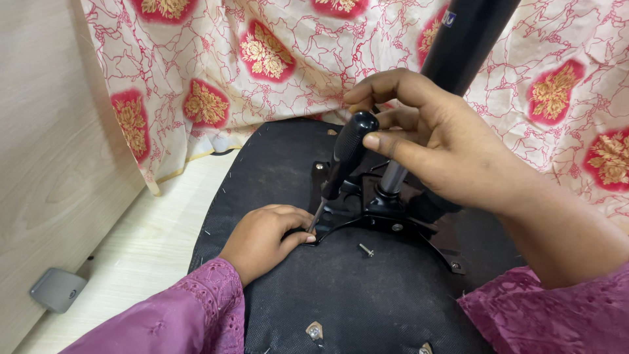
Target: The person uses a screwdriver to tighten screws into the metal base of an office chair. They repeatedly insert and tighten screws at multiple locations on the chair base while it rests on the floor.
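At the far left stands a pale wooden panel (46,151), with a small grey plastic foot (57,289) at its lower edge, resting on the light wood-look floor (144,249). A cream cloth with red and gold flower patches (216,72) hangs across the top of the view and drapes down to the floor.

An upturned chair seat (347,308), covered underneath in black fabric, lies on the floor in the middle. The person's left hand (265,237), coming out of a purple embroidered sleeve (190,314), lies on that fabric with its fingers (298,219) curled loosely and pressed against the edge of the black metal bracket (386,219); it grips nothing that can be seen.

Just right of it, a screwdriver (344,157) with a black handle stands tilted, its thin tip down at the bracket's left edge beside the left hand's fingertips. The right hand (432,144) is closed around the top of the handle, thumb and fingers wrapped on it.

A loose screw (365,250) lies on the fabric just below the bracket. Behind the right hand, the black gas-lift column (462,46) rises from the bracket toward the upper right. Two small metal fittings (314,331) sit at the seat's near edge.
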